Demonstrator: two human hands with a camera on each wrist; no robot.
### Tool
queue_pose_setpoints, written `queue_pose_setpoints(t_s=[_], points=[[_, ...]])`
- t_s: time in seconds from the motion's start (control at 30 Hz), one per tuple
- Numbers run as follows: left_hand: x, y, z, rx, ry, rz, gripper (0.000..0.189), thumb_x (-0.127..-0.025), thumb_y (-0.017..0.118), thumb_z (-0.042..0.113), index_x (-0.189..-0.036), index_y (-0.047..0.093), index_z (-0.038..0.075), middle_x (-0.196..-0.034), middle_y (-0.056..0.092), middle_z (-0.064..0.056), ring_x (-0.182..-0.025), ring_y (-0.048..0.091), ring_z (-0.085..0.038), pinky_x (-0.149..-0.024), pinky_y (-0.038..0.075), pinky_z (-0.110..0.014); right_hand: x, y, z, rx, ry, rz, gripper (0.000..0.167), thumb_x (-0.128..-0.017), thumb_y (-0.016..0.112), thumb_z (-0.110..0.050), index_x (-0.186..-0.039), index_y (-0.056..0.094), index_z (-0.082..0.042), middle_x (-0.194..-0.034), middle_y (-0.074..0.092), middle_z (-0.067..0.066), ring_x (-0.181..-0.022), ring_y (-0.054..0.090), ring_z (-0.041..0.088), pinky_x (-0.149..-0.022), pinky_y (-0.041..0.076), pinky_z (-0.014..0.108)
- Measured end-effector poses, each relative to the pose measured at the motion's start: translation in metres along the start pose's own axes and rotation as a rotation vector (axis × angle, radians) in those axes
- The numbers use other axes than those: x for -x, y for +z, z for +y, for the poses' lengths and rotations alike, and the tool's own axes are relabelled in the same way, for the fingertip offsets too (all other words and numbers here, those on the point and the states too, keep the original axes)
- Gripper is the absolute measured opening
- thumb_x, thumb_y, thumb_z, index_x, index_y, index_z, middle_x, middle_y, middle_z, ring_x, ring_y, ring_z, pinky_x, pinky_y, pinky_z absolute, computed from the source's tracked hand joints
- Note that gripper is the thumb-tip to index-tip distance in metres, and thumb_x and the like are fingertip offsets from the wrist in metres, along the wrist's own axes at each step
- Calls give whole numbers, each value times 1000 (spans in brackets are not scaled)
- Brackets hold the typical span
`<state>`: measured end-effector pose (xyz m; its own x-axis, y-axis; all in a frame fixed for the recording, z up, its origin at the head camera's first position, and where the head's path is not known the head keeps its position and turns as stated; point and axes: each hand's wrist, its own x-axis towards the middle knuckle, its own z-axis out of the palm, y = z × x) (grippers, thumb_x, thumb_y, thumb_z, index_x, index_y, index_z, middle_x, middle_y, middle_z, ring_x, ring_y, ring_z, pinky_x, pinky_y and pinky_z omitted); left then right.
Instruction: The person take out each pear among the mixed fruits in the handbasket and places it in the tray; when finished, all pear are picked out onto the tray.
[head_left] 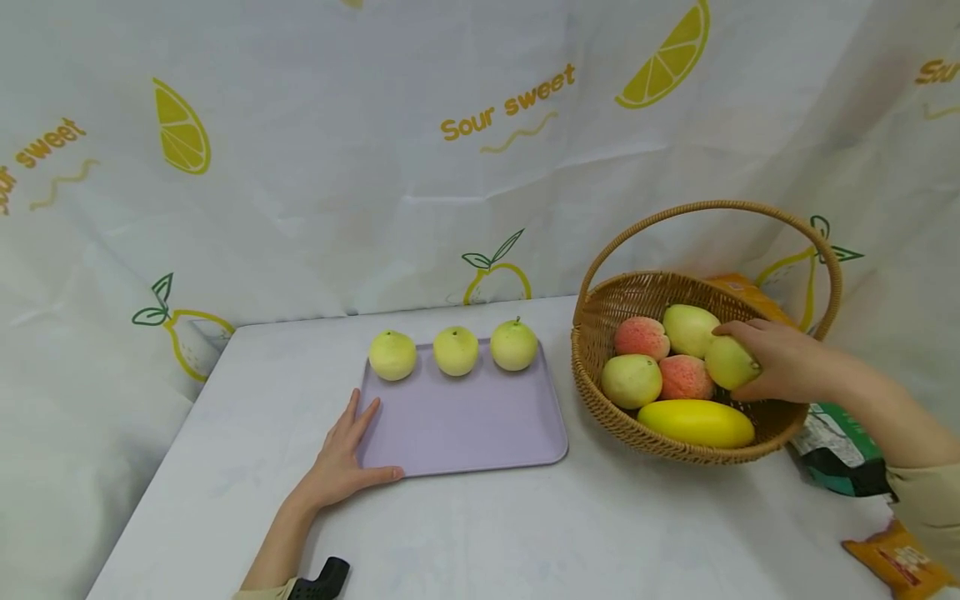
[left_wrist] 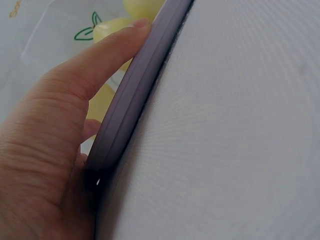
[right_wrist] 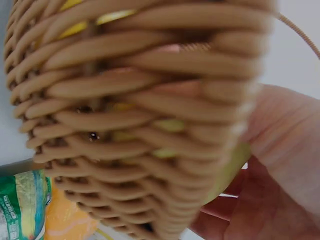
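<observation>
My right hand (head_left: 783, 358) grips a pale yellow-green pear (head_left: 727, 363) inside the wicker basket (head_left: 600, 408). Around it lie two more pears, two reddish peaches (head_left: 686, 377) and a long smooth yellow fruit (head_left: 696, 423). In the right wrist view the basket's woven wall (right_wrist: 145, 105) hides most of the held pear. My left hand (head_left: 341, 458) rests at the near left corner of a lilac tray (head_left: 465, 425), fingers spread and straight, with the thumb (left_wrist: 117, 45) touching the rim. Three pears (head_left: 455, 351) stand in a row along the tray's far edge.
The basket's tall handle (head_left: 712, 205) arches over its fruit. Right of the basket lie a green and white packet (head_left: 840, 442) and an orange packet (head_left: 896, 558); another orange packet (head_left: 750, 293) is behind it. A lemon-printed cloth (head_left: 337, 167) hangs behind the table.
</observation>
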<state>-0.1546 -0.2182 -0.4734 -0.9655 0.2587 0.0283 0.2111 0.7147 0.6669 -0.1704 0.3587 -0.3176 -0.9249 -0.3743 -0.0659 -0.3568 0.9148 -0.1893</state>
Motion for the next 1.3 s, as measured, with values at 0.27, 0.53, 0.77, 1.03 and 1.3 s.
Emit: queue_pose_setpoints(t_s=[0.27,0.53,0.77,1.03,1.3], points=[[0,-1,2,-4,4,3,110,-69,83,49,-155,26,10,-162,-2,-19,-143,4,-51,-105,13,-73,3,-8,-23,-72,-6,49,81,-72,86,-37,-133,48,0,-118,59,19,-88,55,24,-67,47,37],[0,-1,2,0,25,2,110,-70,83,49,-155,25,10,-162,-2,-18,-143,4,-50,-105,13,-73,5,0,-51,-229,13,79,83,-77,83,-40,-141,42,-6,-112,61,15,-87,57,24,-65,48,35],[0,-3,2,20,31,-4,112,-70,83,48,-156,23,12,-162,-2,-17,-143,4,-49,-105,13,-72,6,7,-71,-356,53,54,84,-79,80,-42,-146,36,-17,-114,59,14,-89,56,24,-66,45,36],[-1,-7,1,78,32,-29,114,-69,85,46,-157,19,15,-163,-4,-15,-145,1,-46,-106,13,-71,6,13,-87,-461,110,35,87,-82,78,-42,-149,30,-14,-118,54,17,-94,55,28,-69,46,37],[0,-8,2,98,19,-39,114,-69,86,44,-157,18,16,-163,-5,-14,-145,0,-45,-106,12,-71,4,15,-102,-532,113,76,90,-81,79,-40,-150,28,-14,-120,52,19,-97,56,30,-72,47,39]])
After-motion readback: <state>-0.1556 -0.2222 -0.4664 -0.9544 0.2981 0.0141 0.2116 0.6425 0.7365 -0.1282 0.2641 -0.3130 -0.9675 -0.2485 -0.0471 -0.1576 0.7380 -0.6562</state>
